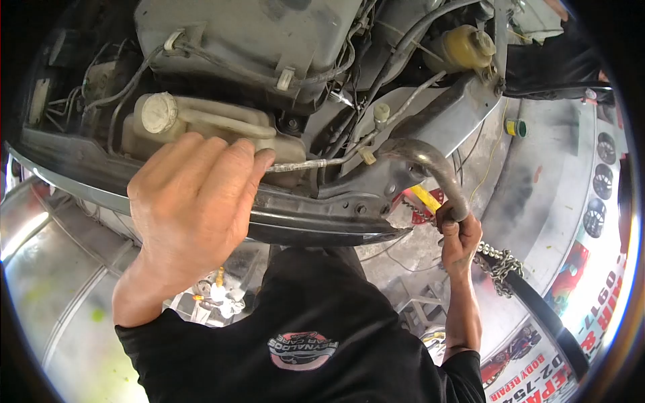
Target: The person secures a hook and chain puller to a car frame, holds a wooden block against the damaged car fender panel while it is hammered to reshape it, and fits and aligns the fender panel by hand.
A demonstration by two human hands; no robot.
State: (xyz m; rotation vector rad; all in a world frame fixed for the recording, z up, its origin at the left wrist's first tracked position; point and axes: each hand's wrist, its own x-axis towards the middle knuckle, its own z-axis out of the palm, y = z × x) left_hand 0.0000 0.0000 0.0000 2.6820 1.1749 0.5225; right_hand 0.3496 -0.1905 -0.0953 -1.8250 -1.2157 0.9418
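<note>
My left hand [195, 188], back up and fingers curled together, is over the front panel, beside a pale reservoir with a round white cap [159, 113]. Its fingertips are hidden, so what they grip cannot be made out. A thin metal line [295, 166] runs rightward from beside its thumb. My right hand [460, 238] is closed around the lower end of a thick curved metal bar [437, 161]. The bar's other end reaches the grey frame rail [376, 178]. Just beyond that hand hangs a chain [500, 265], and a yellow piece [424, 198] shows beside it.
A black air box [248, 40] and a yellowish fluid reservoir [467, 47] fill the upper engine bay. Another person's dark clothing [551, 64] shows at upper right. A dark beam [547, 316] slants at right, near printed banners [524, 376]. A green can [516, 128] stands on the floor.
</note>
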